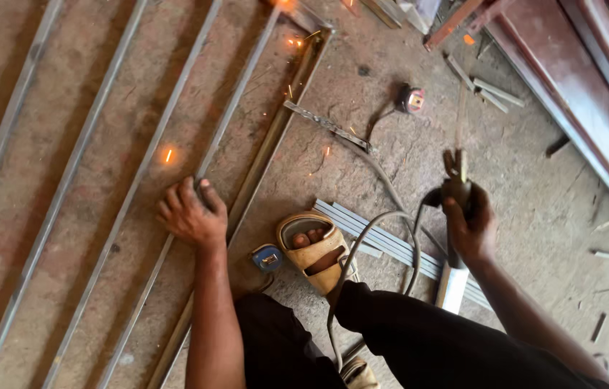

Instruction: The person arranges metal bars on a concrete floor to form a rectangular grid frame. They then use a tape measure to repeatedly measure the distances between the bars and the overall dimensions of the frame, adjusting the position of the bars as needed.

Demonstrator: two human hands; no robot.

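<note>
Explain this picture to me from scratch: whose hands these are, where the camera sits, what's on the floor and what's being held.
There is no machine here: a person works with bare hands, and a head-worn camera looks down at them. The left hand presses on a thin metal bar of a frame lying on the concrete floor, with sparks scattered nearby. The right hand has its grip closed on a welding electrode holder with its cable trailing. A sandalled foot, a small tape measure and metal strips lie close by.
</note>
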